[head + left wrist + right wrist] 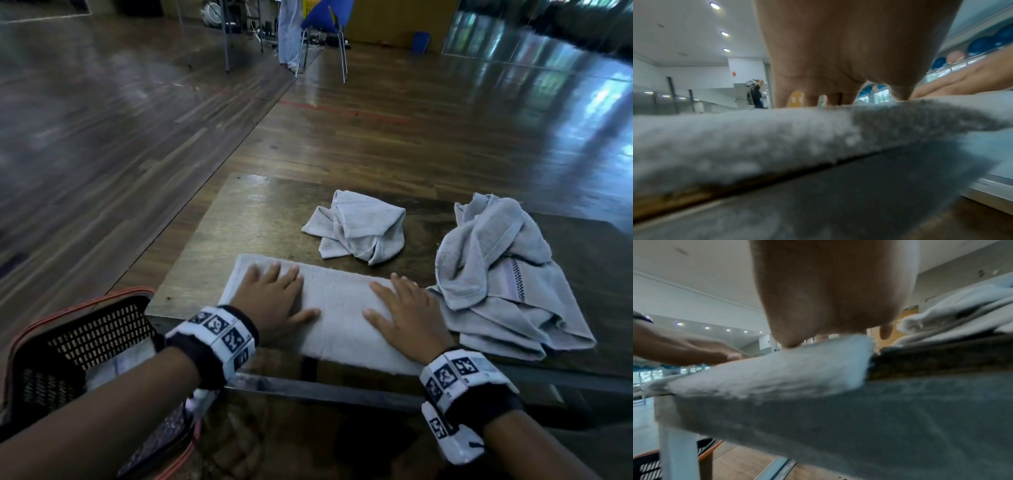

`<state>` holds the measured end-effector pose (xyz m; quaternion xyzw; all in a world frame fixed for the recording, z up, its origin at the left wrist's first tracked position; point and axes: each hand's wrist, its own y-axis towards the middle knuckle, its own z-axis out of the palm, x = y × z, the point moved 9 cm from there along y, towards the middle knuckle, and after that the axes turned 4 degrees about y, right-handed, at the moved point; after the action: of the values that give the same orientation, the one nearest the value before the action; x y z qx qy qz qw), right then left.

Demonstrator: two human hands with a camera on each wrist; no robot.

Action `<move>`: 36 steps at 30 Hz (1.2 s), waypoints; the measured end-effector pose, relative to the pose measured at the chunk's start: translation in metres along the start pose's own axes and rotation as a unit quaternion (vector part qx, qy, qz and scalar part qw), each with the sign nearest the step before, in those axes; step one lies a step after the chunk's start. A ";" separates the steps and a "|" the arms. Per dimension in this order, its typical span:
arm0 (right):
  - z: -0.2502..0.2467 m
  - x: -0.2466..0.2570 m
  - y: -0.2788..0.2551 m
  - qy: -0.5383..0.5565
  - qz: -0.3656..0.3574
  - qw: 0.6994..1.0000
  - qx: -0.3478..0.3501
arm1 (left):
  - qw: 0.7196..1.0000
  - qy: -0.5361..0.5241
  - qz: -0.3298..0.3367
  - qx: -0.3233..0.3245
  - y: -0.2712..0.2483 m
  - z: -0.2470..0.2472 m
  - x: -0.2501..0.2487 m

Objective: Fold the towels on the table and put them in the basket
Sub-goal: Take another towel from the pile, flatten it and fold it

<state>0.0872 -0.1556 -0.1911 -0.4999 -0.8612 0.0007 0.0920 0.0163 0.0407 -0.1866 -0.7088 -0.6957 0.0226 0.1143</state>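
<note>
At the desk's point(239, 212) near edge, both hands are lying flat, fingers straight, gripping nothing: left hand point(274, 298) and right hand point(404, 315) are pressing the folded towel point(337, 308). Smoothing outward should be setting the crease (its near hem is overhanging). Two crumpled towels point(359, 226) are waiting beyond; the basket point(85, 329) is sitting left, below.

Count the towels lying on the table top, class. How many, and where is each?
3: a flat towel under both hands, a crumpled towel behind it, a bigger heap at right. The basket's inside is partly hidden.
</note>
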 end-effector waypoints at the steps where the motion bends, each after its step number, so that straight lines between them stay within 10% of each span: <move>1: -0.003 -0.006 0.001 -0.005 0.011 1.000 0.001 | 1.000 0.017 -0.009 0.003 0.006 0.000 0.008; 7: -0.019 -0.004 0.003 0.040 -0.026 0.999 -0.013 | 0.983 0.080 -0.109 -0.125 0.025 -0.042 0.052; 16: -0.025 0.000 0.010 0.009 -0.033 0.999 -0.025 | 0.964 -0.039 0.234 -0.116 -0.025 -0.035 -0.071; 25: -0.028 0.012 0.010 0.119 0.022 0.993 -0.001 | 0.949 0.012 0.258 -0.182 -0.049 -0.046 -0.075; 36: -0.111 -0.023 -0.069 0.626 -0.095 0.774 0.008 | 0.853 -0.392 0.166 -0.302 -0.100 -0.129 -0.053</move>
<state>0.0569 -0.2199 -0.0796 -0.3048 -0.6563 -0.3143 0.6145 -0.0584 -0.0285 -0.0482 -0.7459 -0.5276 0.1056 -0.3927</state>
